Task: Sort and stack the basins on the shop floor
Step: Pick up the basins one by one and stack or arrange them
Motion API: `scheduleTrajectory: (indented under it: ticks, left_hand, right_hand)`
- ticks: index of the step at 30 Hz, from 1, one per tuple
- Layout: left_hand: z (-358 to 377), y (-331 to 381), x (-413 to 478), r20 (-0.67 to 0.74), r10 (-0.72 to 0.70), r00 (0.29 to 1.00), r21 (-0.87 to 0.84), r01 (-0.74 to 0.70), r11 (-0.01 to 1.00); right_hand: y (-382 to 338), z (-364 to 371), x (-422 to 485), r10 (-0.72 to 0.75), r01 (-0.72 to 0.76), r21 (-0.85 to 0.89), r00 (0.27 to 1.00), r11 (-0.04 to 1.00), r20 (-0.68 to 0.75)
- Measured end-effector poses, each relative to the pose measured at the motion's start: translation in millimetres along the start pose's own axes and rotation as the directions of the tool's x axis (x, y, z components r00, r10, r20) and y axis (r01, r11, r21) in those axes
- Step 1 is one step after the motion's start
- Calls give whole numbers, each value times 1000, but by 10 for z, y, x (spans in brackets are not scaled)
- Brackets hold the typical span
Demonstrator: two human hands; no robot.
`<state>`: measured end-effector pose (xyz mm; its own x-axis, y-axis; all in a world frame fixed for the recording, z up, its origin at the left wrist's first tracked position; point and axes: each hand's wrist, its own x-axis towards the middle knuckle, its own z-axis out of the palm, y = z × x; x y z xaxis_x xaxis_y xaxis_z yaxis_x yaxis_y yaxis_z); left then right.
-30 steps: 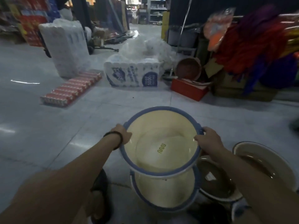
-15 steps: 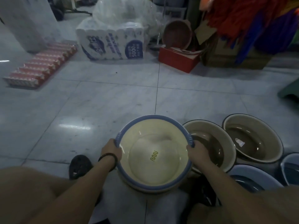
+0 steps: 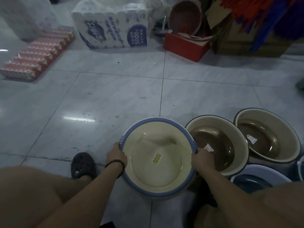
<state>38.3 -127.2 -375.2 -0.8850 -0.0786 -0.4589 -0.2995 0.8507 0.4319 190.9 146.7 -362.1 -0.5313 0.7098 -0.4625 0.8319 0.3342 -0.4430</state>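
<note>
Fingers (image 3: 120,149) of both hands curl over cream basin (image 3: 158,157) rim.
Left hand (image 3: 116,156), right hand (image 3: 201,157) on opposite sides; brown basin (image 3: 217,145) touching right.

Round plastic basin (image 3: 158,160) was cream inside, blue rim, yellow-green logo. Two neighbouring round basins (image 3: 215,142) were beige with brown bottoms, dark rims. Tiled floor (image 3: 115,99) was grey-white marbled.

Ahead and to your left the floor (image 3: 115,96) lies open. On your right, brown basins (image 3: 217,143) crowd close; a shoe (image 3: 83,163) sits near your left wrist.
</note>
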Motion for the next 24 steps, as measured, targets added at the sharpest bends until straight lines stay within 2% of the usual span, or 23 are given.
scheduleTrajectory:
  ticks: [4,10,13,16,18,20,22,24]
  left_hand:
    - [-69,-61,89,33,2,999,-41,-1,999]
    - [-302,-108,371,57,9,998,-124,-2,992]
    - [-362,-219,387,115,10,993,-137,6,991]
    - [-508,-168,345,202,6,979,-206,37,978]
    - [-645,-51,297,243,53,968,-146,-18,989]
    - [-836,36,187,295,119,948,-8,-122,992]
    - [-1139,42,16,306,199,931,125,-247,961]
    - [-1542,-49,-172,250,278,928,219,-334,917]
  right_hand:
    - [-140,16,64,35,-35,-22,999,999,14]
    - [-405,75,217,-54,52,29,996,998,65]
    - [-488,111,234,-45,46,0,994,999,98]
    - [-626,140,166,38,-38,-3,991,999,128]
    - [-785,138,-18,20,-12,-69,993,998,118]
    - [-978,79,-270,-113,115,-191,993,975,24]
    - [-1234,-10,-521,-343,319,-311,939,895,-24]
    - [-1582,-101,-792,-485,465,-262,875,845,-11]
